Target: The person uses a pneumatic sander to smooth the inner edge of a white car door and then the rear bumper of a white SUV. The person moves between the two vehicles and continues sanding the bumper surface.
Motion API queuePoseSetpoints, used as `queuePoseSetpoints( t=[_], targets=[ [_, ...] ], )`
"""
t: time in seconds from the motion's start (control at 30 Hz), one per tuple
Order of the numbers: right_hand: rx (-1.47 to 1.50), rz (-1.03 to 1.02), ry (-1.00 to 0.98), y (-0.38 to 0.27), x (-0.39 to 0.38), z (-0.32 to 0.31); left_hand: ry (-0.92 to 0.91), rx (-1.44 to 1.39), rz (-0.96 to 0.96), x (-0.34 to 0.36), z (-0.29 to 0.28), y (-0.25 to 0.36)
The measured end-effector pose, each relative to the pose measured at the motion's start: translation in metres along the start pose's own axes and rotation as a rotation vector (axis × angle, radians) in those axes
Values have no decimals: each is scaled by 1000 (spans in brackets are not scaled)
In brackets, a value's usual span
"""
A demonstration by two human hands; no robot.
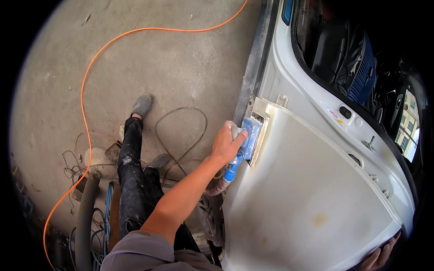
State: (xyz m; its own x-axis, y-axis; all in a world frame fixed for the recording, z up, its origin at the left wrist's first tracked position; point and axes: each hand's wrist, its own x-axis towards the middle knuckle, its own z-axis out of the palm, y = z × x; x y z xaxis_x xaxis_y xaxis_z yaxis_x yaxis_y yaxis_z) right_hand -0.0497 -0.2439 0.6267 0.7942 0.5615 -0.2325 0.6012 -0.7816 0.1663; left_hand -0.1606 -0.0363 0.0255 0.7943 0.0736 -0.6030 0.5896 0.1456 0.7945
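Note:
My left hand (230,142) is closed on a blue-and-grey sanding tool (250,137) with a ribbed hose (217,186). The tool's pad lies at the left edge of a pale, raised white panel (294,189) on a vehicle, beside a small bracket. Yellowish spots mark the panel's face. At the lower right, the fingers of my right hand (379,255) curl round the panel's edge, the rest hidden.
The vehicle's white door frame (339,113) and dark interior fill the right side. An orange hose (135,32) snakes over the concrete floor (68,67). Thin hoses, cables and a thick grey tube (86,217) lie left of my legs and grey shoes (141,105).

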Motion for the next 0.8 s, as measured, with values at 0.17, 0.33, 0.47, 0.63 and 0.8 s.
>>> queuePoseSetpoints(
  t=[0.17, 0.33, 0.47, 0.63, 0.8],
  targets=[
    [-29, -4, 21, 10, -14, -10, 32, -49, -72, 61, -3, -3],
    [62, -4, 162, 10, -22, 7, -12, -21, -29, 12, -1, -1],
    [67, -33, 118, 7, -6, 9, -34, 5, 26, -24, -3, -21],
    [-36, 166, -42, 61, -122, -51, 18, -50, -35, 61, -5, -12],
    [-33, 236, -38, 68, -148, -46, -14, 31, 48, 16, -6, 7]
  ],
)
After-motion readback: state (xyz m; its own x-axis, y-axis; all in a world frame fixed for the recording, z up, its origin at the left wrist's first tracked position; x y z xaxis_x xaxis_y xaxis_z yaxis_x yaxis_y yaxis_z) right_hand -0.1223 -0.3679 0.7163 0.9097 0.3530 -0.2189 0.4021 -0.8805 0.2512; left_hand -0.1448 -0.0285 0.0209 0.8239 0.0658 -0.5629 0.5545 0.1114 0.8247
